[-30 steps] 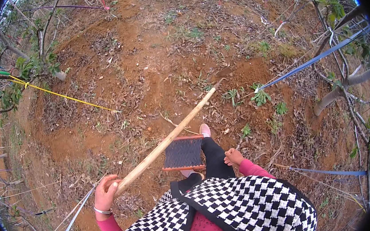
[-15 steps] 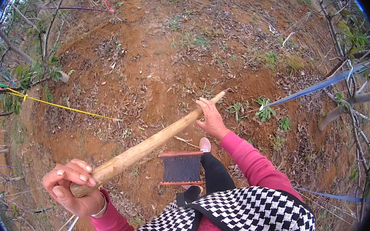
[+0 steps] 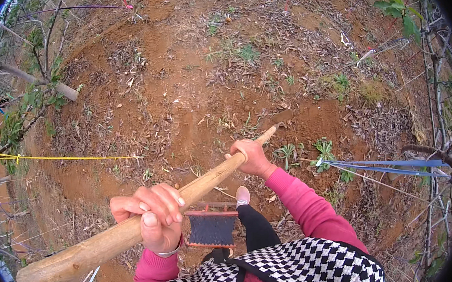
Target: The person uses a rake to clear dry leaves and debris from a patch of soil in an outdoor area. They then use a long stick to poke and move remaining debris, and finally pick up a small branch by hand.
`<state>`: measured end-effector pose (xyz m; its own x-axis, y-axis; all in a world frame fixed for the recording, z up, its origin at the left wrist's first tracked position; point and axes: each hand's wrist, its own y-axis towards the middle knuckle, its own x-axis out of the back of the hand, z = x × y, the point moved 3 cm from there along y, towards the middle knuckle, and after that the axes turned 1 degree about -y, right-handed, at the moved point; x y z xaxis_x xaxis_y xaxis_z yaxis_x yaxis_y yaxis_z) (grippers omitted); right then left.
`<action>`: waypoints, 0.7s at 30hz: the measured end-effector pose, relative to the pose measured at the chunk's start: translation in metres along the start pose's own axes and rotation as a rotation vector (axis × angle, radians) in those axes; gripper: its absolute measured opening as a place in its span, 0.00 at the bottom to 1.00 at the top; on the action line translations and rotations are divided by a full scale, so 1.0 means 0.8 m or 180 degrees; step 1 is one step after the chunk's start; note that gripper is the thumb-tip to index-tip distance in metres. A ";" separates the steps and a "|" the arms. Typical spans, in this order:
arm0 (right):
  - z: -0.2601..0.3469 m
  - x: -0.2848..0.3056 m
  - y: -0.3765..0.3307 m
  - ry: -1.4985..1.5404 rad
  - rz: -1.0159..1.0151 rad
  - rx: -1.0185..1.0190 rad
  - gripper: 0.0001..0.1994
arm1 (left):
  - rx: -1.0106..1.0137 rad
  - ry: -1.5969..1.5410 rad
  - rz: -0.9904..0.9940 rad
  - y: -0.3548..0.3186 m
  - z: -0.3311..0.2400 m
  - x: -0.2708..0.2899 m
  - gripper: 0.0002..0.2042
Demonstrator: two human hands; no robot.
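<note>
A long, pale wooden handle (image 3: 105, 244) slants from the lower left up to the right; it looks like a hoe's. Its thick butt end sticks out past my left hand (image 3: 151, 213), whose fingers are closed around the middle of the shaft. Farther along, close to the thin end, my right hand (image 3: 250, 157) is wrapped around it. Beyond that thin end, a brownish blade (image 3: 276, 118) lies against the soil and is hard to make out.
Red-brown earth (image 3: 180, 113) with dry leaves and weeds (image 3: 324, 153) spreads ahead. A small stool (image 3: 211, 230) with a dark woven seat stands by my leg (image 3: 257, 229). Yellow cord (image 3: 75, 156) and blue straps (image 3: 386, 163) run to branches (image 3: 26, 76) on both sides.
My left hand has moved from the butt end up the shaft, closer to my right hand. The handle's butt now reaches farther left and nearer. My right hand has closed more fully around it.
</note>
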<state>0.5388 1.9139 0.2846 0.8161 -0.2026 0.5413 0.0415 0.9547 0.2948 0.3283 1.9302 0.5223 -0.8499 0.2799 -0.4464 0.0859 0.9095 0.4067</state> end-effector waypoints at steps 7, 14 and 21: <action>-0.013 0.020 0.018 0.0112 0.0033 0.0087 0.12 | 0.0190 0.0293 0.0058 0.016 0.037 -0.028 0.13; -0.028 -0.006 0.034 0.0087 -0.0034 0.0111 0.13 | 0.0456 0.0582 0.0017 0.023 0.072 0.003 0.10; -0.030 -0.053 0.063 -0.0152 -0.0103 -0.0132 0.13 | 0.0702 0.0266 0.0306 0.050 0.103 0.073 0.09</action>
<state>0.5201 1.9760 0.2581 0.7856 -0.2428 0.5691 0.0922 0.9555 0.2803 0.3250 2.0083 0.4468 -0.8715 0.3504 -0.3429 0.2721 0.9275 0.2563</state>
